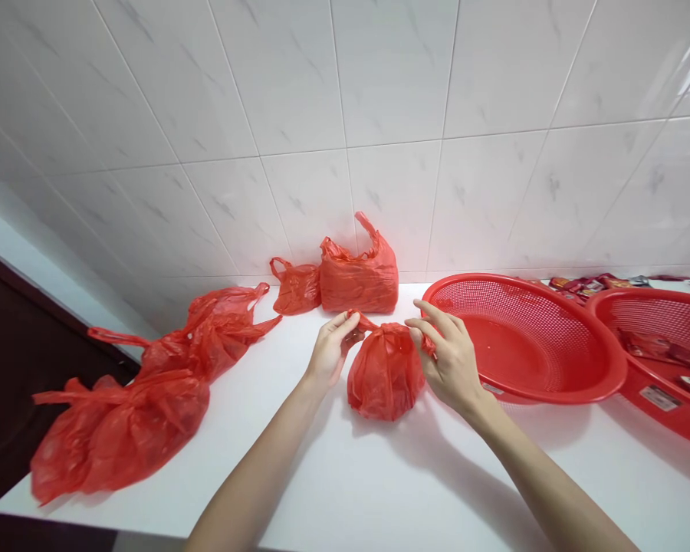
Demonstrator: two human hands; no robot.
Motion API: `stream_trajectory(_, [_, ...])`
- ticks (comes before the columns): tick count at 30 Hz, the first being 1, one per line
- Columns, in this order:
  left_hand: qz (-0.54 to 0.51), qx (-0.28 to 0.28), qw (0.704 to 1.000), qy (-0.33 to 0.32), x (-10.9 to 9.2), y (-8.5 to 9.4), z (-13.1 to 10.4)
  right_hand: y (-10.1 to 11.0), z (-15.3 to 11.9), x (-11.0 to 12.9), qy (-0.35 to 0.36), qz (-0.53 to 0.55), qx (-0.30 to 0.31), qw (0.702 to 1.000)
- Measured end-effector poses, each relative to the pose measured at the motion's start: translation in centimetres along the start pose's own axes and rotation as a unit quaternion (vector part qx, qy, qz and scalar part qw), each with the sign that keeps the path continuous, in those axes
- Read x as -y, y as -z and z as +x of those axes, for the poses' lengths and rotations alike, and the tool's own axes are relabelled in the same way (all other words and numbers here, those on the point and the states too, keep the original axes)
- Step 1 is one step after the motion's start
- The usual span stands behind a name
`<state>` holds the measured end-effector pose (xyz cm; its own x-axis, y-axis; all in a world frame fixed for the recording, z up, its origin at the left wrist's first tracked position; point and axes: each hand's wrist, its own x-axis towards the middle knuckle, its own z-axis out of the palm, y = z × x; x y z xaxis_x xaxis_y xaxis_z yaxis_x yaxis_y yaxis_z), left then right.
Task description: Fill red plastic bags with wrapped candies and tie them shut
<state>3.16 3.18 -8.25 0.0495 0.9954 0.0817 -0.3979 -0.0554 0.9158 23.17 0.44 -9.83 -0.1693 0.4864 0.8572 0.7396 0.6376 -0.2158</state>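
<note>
Between my hands a filled red plastic bag (384,379) sits on the white table, its top gathered and its contents hidden. My left hand (334,345) is closed, pinching the bag's left handle between thumb and fingers. My right hand (448,356) is at the other side, with the right handle (428,345) caught against its thumb and lower fingers. The upper fingers of that hand stretch out loosely toward the wall. Just right of my right hand stands a red mesh basket (517,345), its visible floor bare.
Behind, a small red bag (297,287) and a larger one (359,280) stand by the tiled wall. Several red bags (132,429) line the left table edge. A second red basket (655,307) at right holds small packets, and more packets (598,286) lie behind.
</note>
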Motion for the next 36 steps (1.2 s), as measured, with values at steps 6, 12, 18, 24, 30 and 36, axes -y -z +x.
stream_trajectory(6, [-0.004,-0.106,0.994,0.027,0.9,3.7,0.4,1.2,-3.3,-0.9,-0.013,-0.027,0.037,0.999])
stream_trajectory(12, [-0.001,-0.128,0.992,0.018,0.7,4.7,0.4,1.9,-4.0,-0.5,-0.156,0.148,0.073,0.974])
stream_trajectory(18, [0.083,0.045,0.992,-0.088,-2.4,0.6,-1.0,2.0,0.2,1.1,-0.274,0.377,0.156,0.871])
stream_trajectory(24, [0.188,0.157,0.954,-0.174,-3.4,-1.9,-3.1,0.8,2.3,2.5,-0.263,0.548,0.277,0.744])
stream_trajectory(30, [0.174,0.108,0.969,-0.14,0.2,-0.5,-5.1,0.0,2.2,2.6,-0.312,0.593,0.218,0.71])
stream_trajectory(36, [0.201,0.106,0.974,0.003,4.3,-0.8,-7.2,-0.2,1.5,4.4,-0.329,0.527,0.199,0.758])
